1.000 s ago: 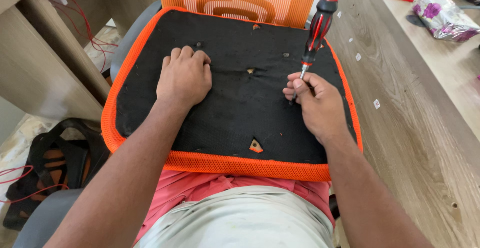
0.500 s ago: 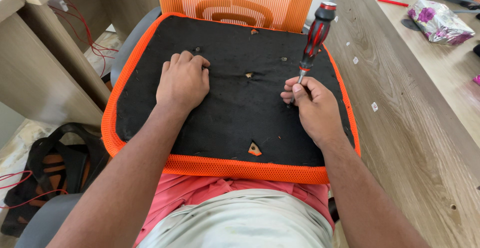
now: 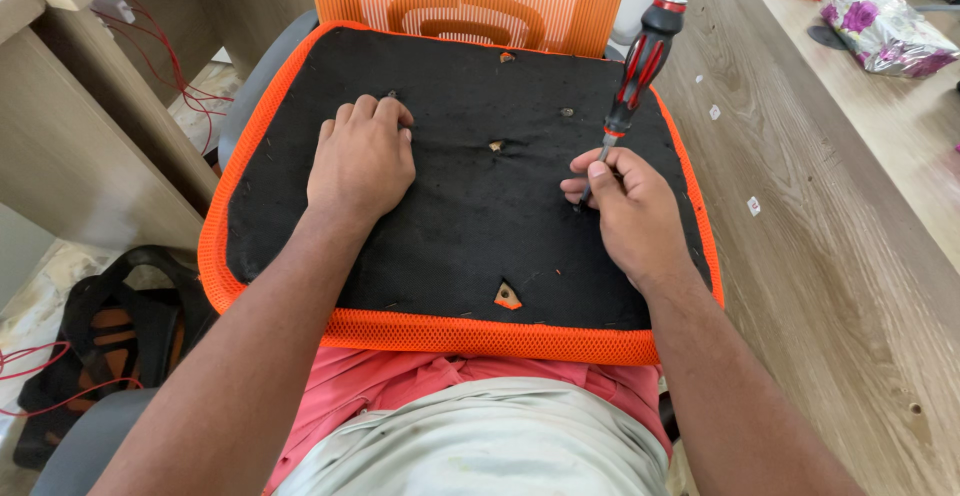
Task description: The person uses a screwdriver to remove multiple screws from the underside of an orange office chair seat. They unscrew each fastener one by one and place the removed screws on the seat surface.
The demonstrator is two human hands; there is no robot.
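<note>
An upturned chair seat [image 3: 450, 331] with an orange mesh rim and a black fabric underside rests on my lap. My left hand [image 3: 360, 161] lies flat on the black fabric at the left, fingers curled near a small hole. My right hand [image 3: 625, 206] pinches the metal shaft of a black-and-red screwdriver [image 3: 640, 61], whose handle leans up and away to the right and whose tip meets the fabric. Small screw holes [image 3: 496, 145] show in the middle of the black surface.
An orange mesh chair back [image 3: 470, 1] stands behind the seat. A wooden desk [image 3: 830, 216] runs along the right, with a floral wrapped bundle [image 3: 885, 31] far right. A wooden cabinet [image 3: 70, 146] with red wires [image 3: 165, 61] stands left; a black bag [image 3: 110, 326] lies below.
The view has shifted slightly. Both hands and the screwdriver stay in nearly the same place on the seat.
</note>
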